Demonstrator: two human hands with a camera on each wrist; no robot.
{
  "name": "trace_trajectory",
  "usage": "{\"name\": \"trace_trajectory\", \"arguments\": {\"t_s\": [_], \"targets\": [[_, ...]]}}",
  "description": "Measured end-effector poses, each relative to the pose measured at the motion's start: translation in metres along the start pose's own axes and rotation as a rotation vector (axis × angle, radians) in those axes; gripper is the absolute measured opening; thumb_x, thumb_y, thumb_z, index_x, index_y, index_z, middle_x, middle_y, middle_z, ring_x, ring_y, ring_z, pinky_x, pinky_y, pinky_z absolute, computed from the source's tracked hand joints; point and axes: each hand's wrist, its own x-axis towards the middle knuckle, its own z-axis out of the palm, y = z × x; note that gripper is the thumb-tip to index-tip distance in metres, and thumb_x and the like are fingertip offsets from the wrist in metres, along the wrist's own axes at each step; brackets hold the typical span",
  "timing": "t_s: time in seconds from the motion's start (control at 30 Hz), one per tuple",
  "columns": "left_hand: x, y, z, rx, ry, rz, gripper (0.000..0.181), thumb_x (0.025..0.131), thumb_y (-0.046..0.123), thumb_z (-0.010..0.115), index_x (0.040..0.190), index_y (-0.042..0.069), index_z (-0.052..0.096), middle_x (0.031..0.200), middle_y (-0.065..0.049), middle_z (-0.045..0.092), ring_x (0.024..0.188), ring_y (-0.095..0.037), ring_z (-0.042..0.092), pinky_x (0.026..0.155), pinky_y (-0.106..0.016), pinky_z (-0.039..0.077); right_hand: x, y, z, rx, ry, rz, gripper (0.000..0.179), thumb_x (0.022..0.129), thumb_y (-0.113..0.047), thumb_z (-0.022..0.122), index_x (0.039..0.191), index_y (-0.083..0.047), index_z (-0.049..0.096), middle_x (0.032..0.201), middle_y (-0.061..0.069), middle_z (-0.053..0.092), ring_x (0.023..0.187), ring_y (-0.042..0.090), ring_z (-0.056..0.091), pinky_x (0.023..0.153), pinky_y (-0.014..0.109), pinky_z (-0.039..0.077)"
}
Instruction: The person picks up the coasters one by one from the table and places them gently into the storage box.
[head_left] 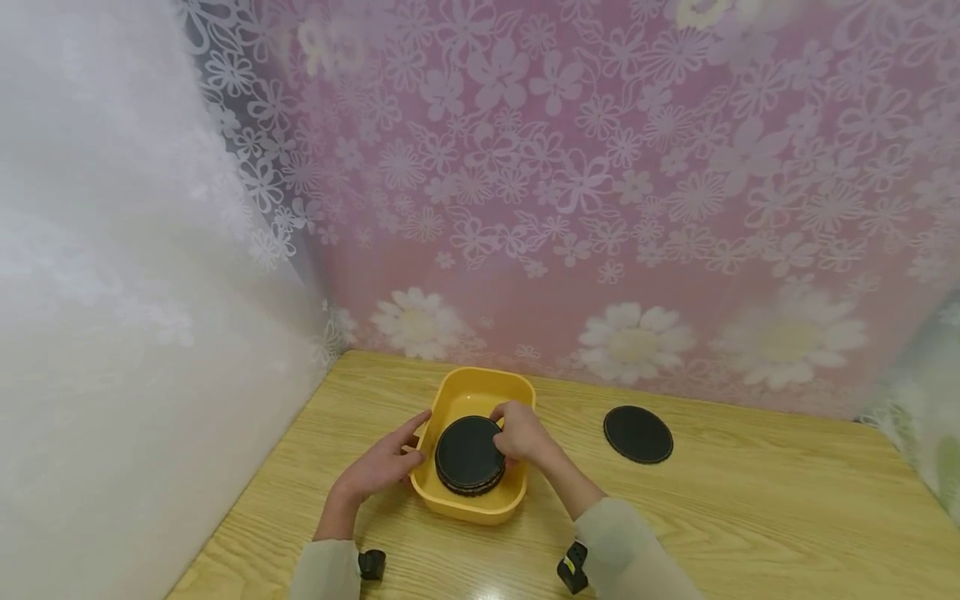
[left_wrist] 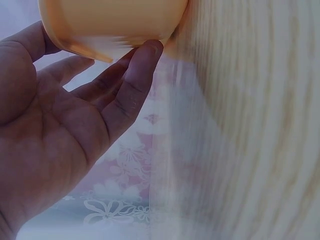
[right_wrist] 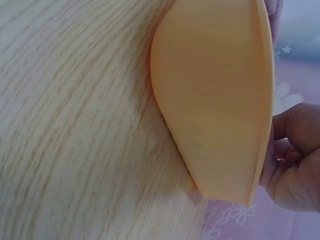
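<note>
A yellow plastic basin (head_left: pixel 480 379) stands on the table and holds a stack of round black coasters (head_left: pixel 469 450) with stitched-looking edges. My right hand (head_left: pixel 523 433) reaches over the basin's right rim and pinches the stack's right edge; how many coasters it has is hidden. In the right wrist view that hand (right_wrist: pixel 297 157) shows curled fingers behind the basin wall (right_wrist: pixel 215 100). At the left rim my left hand (head_left: pixel 381 465) holds the basin. The left wrist view has its thumb at the rim and the other fingers of the hand (left_wrist: pixel 65 125) against the outer wall.
Another black coaster (head_left: pixel 638 434) lies flat on the wood-grain table (head_left: pixel 765 500), right of the basin. A pink flowered curtain (head_left: pixel 525 208) hangs behind the table's back edge. White sheeting (head_left: pixel 135 333) rises along the left side.
</note>
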Motion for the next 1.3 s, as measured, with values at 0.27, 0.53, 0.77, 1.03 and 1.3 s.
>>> {"name": "trace_trajectory", "arguments": {"t_s": [0.27, 0.53, 0.77, 1.03, 1.3], "targets": [[-0.001, 0.001, 0.0, 0.014, 0.001, 0.006, 0.066, 0.098, 0.012, 0.051, 0.159, 0.015, 0.025, 0.13, -0.025, 0.051, 0.092, -0.027, 0.06, 0.068, -0.04, 0.053, 0.004, -0.003, 0.003, -0.05, 0.001, 0.068, 0.036, 0.085, 0.011, 0.055, 0.12, 0.008, 0.062, 0.074, 0.016, 0.068, 0.042, 0.021, 0.06, 0.039, 0.025, 0.045], [0.0, 0.0, 0.001, 0.024, 0.009, -0.005, 0.066, 0.098, 0.012, 0.051, 0.159, 0.016, 0.025, 0.131, -0.025, 0.05, 0.096, -0.028, 0.06, 0.069, -0.04, 0.052, 0.004, -0.007, 0.008, -0.153, 0.041, 0.051, 0.029, 0.083, 0.011, 0.058, 0.111, 0.009, 0.063, 0.104, 0.027, 0.065, 0.045, 0.024, 0.064, 0.04, 0.026, 0.047], [0.0, -0.001, 0.002, 0.02, 0.013, -0.009, 0.066, 0.098, 0.013, 0.052, 0.159, 0.017, 0.026, 0.133, -0.024, 0.049, 0.1, -0.028, 0.059, 0.069, -0.039, 0.053, 0.003, -0.009, 0.014, -0.271, 0.045, 0.045, 0.011, 0.082, 0.009, 0.061, 0.089, 0.001, 0.061, 0.076, 0.01, 0.058, 0.055, 0.018, 0.056, 0.048, 0.028, 0.045], [0.001, -0.001, 0.002, 0.002, 0.009, 0.007, 0.065, 0.099, 0.012, 0.052, 0.159, 0.016, 0.026, 0.13, -0.024, 0.051, 0.099, -0.03, 0.059, 0.07, -0.043, 0.053, 0.001, -0.01, 0.018, -0.364, 0.08, 0.045, 0.009, 0.084, 0.005, 0.066, 0.085, -0.002, 0.06, 0.073, 0.007, 0.055, 0.062, 0.02, 0.053, 0.054, 0.03, 0.044], [0.001, 0.0, 0.001, 0.018, 0.007, -0.012, 0.065, 0.099, 0.011, 0.05, 0.159, 0.017, 0.025, 0.129, -0.023, 0.05, 0.097, -0.028, 0.059, 0.07, -0.04, 0.053, -0.001, -0.011, 0.018, -0.352, 0.085, 0.036, 0.009, 0.088, 0.008, 0.06, 0.088, 0.0, 0.063, 0.075, 0.008, 0.057, 0.062, 0.02, 0.053, 0.054, 0.03, 0.044]]}}
